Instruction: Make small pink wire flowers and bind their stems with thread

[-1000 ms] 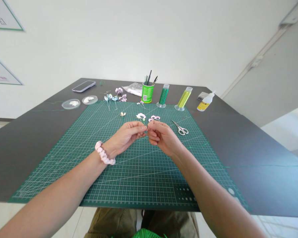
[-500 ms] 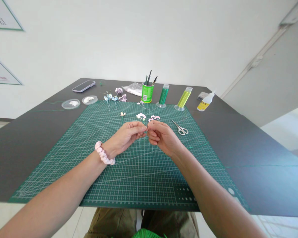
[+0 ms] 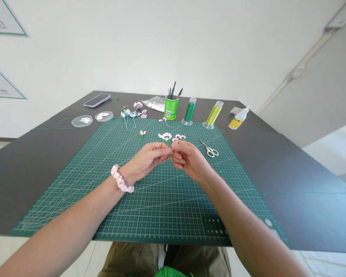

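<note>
My left hand, with a pink scrunchie on its wrist, pinches the thin green stem of a pale pink and white craft flower. The petals stand up just beyond the fingertips. Closed as well, my right hand has thumb and forefinger pressed together against the left fingertips at the stem. What exactly lies in the right pinch is too small to tell. Pink petal pieces show just past the right knuckles. A small cream flower lies on the green cutting mat, left of the held one.
White-handled scissors lie right of my hands. Farther back stand a green can of tools, a dark green thread spool, a yellow-green spool and a glue bottle. Blue flowers, shallow dishes and a phone are at left.
The held flower has turned and shifted slightly right, showing more pink. My left fingertips have moved a little down and right. My right hand has hardly moved.
</note>
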A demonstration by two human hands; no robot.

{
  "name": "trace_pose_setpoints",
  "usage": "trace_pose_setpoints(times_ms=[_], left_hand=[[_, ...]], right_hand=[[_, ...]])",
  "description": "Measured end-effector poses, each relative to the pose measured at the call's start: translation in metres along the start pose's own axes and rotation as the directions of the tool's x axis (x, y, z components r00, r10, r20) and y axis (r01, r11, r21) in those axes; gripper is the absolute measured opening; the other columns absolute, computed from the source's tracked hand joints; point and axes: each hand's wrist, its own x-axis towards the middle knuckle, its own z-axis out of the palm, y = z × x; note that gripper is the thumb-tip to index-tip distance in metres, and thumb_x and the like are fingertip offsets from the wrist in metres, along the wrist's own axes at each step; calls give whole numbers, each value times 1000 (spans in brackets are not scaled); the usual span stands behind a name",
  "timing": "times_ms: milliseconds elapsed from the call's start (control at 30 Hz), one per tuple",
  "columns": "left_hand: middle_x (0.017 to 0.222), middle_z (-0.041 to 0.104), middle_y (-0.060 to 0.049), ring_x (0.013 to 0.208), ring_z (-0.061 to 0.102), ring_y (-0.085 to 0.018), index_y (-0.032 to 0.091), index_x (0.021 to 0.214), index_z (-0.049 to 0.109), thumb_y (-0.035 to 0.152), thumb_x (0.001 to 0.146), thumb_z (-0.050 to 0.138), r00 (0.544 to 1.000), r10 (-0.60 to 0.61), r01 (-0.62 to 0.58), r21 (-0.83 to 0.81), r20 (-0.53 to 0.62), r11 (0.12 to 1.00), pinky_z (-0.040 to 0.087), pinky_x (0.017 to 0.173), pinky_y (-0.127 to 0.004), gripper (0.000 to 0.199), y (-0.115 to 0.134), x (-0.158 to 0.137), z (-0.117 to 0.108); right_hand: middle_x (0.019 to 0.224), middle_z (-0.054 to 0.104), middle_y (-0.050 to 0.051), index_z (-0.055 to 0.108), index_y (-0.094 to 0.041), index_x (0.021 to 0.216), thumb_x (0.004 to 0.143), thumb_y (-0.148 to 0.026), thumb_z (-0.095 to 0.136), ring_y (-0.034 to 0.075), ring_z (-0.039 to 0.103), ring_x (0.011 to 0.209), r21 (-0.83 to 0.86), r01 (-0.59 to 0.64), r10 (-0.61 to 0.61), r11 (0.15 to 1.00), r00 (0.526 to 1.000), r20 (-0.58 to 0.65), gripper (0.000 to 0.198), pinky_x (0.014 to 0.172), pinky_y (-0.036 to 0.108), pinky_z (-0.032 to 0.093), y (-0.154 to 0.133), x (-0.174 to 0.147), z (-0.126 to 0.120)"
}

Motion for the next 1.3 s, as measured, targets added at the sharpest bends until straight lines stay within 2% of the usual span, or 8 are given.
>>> trace_pose_setpoints(times_ms=[500, 1300], left_hand=[[64, 57, 1, 65, 48, -10, 14, 62, 68, 28, 66, 81, 1000, -1, 1, -2, -8, 1000, 38, 67, -26, 20, 0, 1, 0], [62, 56, 2, 65, 48, -9, 13, 64, 69, 27, 67, 81, 1000, 11, -12, -11, -2, 1000, 43, 75, -25, 19, -1, 1, -1]], right_hand=[[48, 39, -8, 55, -18, 62, 73, -20, 63, 5, 26, 41, -9, 0, 0, 1000, 1000, -9, 14, 38, 18, 26, 0, 0, -1], [46, 39, -9, 55, -18, 60, 71, -19, 62, 5, 26, 39, -3, 2, -2, 1000, 1000, -26, 13, 37, 18, 25, 0, 0, -1]])
